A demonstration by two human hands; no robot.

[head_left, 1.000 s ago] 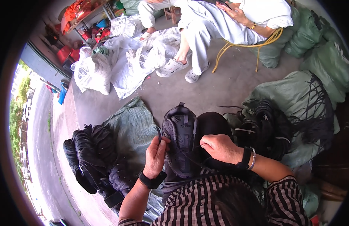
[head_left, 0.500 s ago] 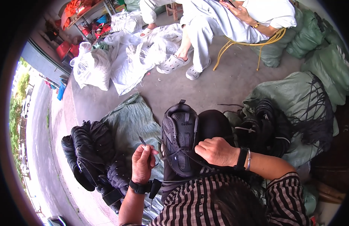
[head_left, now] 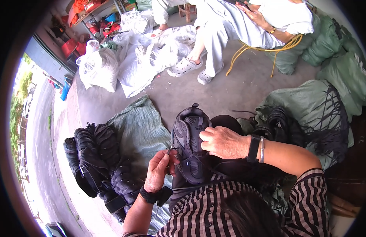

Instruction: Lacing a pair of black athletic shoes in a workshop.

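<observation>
A dark grey and black sneaker [head_left: 195, 169] rests on my lap, its heel pointing away from me and its toe toward my striped shirt. Thin black laces cross its front. At the shoe's left edge my left hand [head_left: 159, 170] pinches a black shoelace [head_left: 173, 149] between thumb and fingers. My right hand [head_left: 226, 143] is closed over the shoe's right side, near the tongue. Its fingertips are curled, and what they hold, if anything, is hidden.
Black shoes [head_left: 98, 154] lie heaped to my left beside a green woven sheet [head_left: 141, 122]. More black shoes [head_left: 279, 122] and a green sack with loose black laces [head_left: 323, 106] are at my right. Ahead, a person sits on a yellow chair [head_left: 266, 48] near white bags [head_left: 102, 71].
My left hand has moved right and up to the shoe's edge with the lace. My right hand has shifted up along the shoe. The head view has tilted slightly.
</observation>
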